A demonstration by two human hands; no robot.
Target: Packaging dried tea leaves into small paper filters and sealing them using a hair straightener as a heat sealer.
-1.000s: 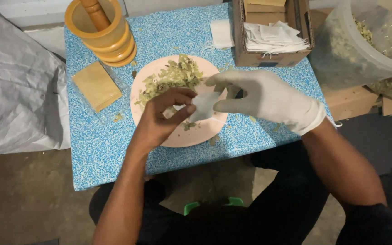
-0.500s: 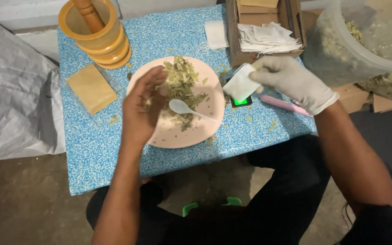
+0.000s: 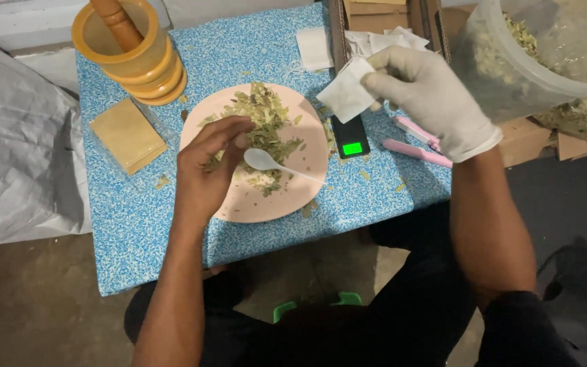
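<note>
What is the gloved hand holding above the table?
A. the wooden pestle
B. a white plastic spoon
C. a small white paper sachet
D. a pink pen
C: the gloved right hand pinches a small white paper sachet above the little scale; the spoon lies on the pink plate.

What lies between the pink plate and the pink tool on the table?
In the head view, a small black scale with a lit green display sits between the pink plate and the pink tool.
</note>
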